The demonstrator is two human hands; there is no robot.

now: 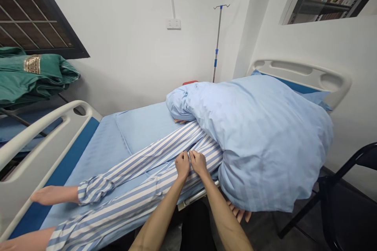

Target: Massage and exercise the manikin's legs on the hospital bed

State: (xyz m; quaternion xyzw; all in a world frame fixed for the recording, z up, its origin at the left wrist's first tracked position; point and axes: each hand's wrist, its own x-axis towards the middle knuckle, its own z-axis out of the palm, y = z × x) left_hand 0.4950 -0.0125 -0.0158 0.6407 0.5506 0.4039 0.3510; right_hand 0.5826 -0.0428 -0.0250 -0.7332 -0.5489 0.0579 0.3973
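Note:
My left hand and my right hand are side by side over the near thigh of a figure lying on the bed. Both have their fingers curled in, pinching the cloth of the blue-and-white striped trousers; the fingertips are mostly hidden. The trousers cover both legs down to bare feet, with the cuff of the far leg bunched up. A light blue quilt is heaped over the figure's upper body and head. Under its near edge the fingers of a hand stick out, and more fingertips show at the far side.
The bed has a pale blue sheet, a footboard at left and a headboard at right. Behind it stands a drip pole. A black chair is at right, folded green cloth at left.

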